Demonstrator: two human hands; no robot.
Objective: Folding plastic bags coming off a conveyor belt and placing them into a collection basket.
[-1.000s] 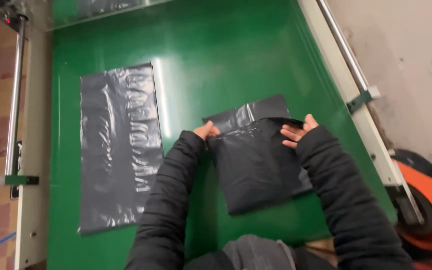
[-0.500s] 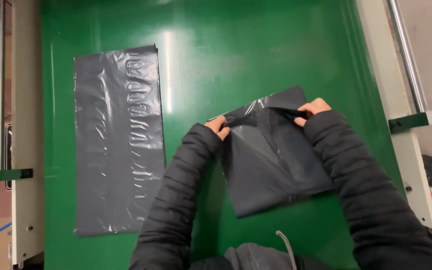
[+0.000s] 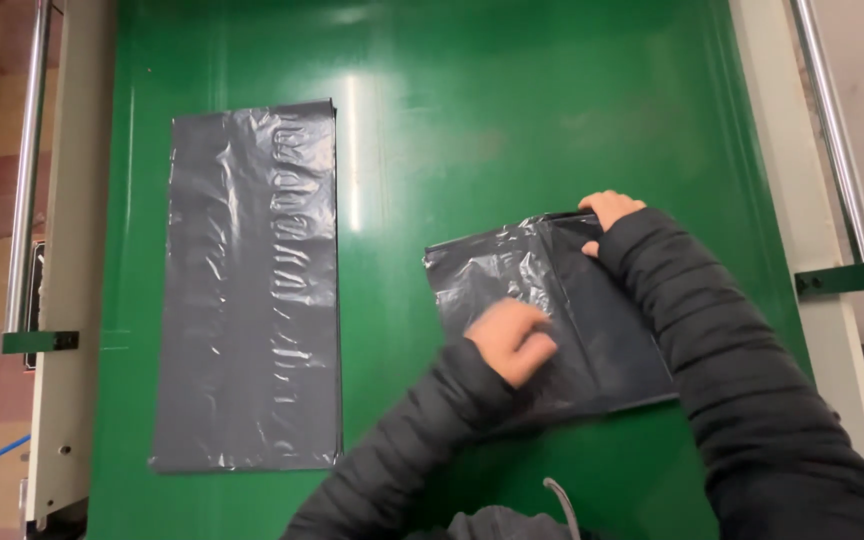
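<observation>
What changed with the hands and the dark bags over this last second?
The left hand let go of the folded grey bag's top edge and moved down onto its middle, where it lies blurred on the plastic. The right hand stays at the bag's top right corner. The bag now looks spread flatter. The long flat grey bag lies as before on the green surface.

A glossy, smooth green table surface (image 3: pixel 512 120) is seen, streaked with reflected light. The grey bag (image 3: pixel 552 310) is made of thin, crinkled plastic film with a dull sheen, as is the flat stack of bags (image 3: pixel 247 290). Polished metal is shown by the side rails (image 3: pixel 832 130). Matt quilted cloth is worn on the sleeves (image 3: pixel 732 370).
</observation>
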